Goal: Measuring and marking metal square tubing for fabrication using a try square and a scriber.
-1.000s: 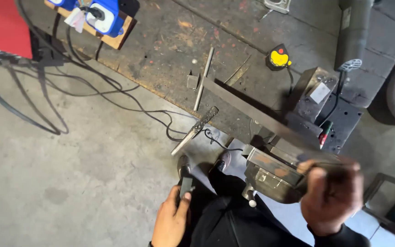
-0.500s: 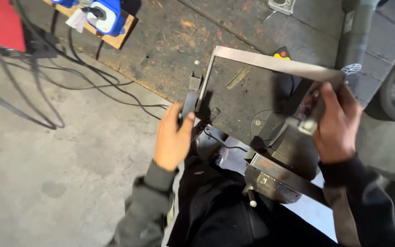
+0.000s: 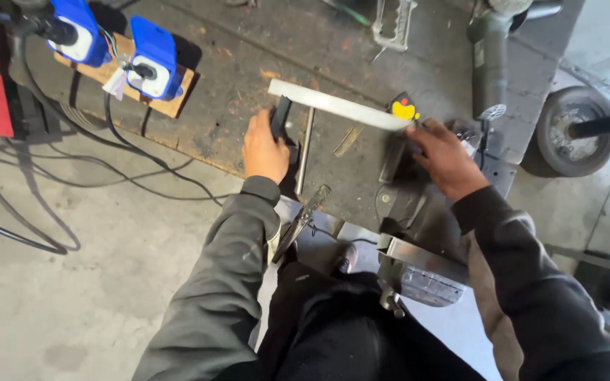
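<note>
1. A pale, flat, L-shaped steel frame piece (image 3: 340, 104) is seen lying across the dark, scuffed metal workbench top (image 3: 234, 99); its long bar runs from upper left down to the right, and a short dark leg drops from its left corner.
2. The left end, at that dark leg, is gripped by the left hand (image 3: 264, 148); the fingers are curled round the leg, knuckles toward the camera.
3. The right end of the bar is met by the right hand (image 3: 445, 156). Its fingers are bent down over a dark metal part at the bar's end; whether they clasp the bar itself cannot be told.
4. A thin grey steel rod (image 3: 305, 152) is noted just right of the left hand, lying nearly upright in view, under the bar.
5. A small yellow and black tape measure (image 3: 404, 109) sits just behind the bar's right end, close to the right hand.
6. A flat metal file (image 3: 300, 220) overhangs the near bench edge, below the left hand.
7. A grey bench vice (image 3: 418, 271) is mounted at the near edge, below the right forearm.
8. Two blue and white plug sockets on a wooden board (image 3: 151, 60) are recorded at far left, with black cables trailing to the concrete floor (image 3: 72, 303).
9. A grey angle grinder (image 3: 490, 60) lies at the far right of the bench; a rubber wheel (image 3: 566, 130) stands beyond it.
</note>
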